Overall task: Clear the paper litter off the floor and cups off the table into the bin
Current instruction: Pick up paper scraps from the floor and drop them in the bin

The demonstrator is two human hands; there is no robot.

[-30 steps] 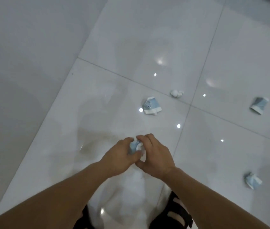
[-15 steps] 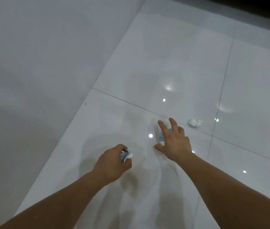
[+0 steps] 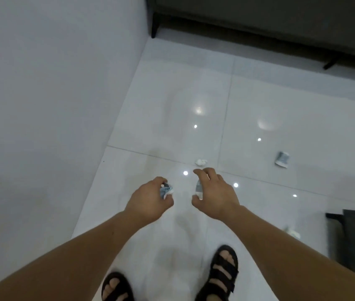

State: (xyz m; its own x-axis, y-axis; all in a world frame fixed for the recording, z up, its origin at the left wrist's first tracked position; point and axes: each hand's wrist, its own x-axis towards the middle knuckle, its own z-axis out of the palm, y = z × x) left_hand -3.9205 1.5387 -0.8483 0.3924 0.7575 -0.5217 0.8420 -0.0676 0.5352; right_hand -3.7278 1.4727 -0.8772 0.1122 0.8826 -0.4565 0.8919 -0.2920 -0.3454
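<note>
While the left hand [image 3: 148, 203] grips a crushed cup [image 3: 166, 190], the right hand [image 3: 215, 196] holds a second cup [image 3: 198, 189]; blue print on both is too blurred to read.

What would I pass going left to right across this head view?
Wall, left hand gripping a crushed cup, right hand holding a second cup, loose cup.

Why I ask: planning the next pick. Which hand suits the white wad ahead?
Right. The right hand is just short of the wad; the left hand lies farther off. Both grip scraps.
</note>
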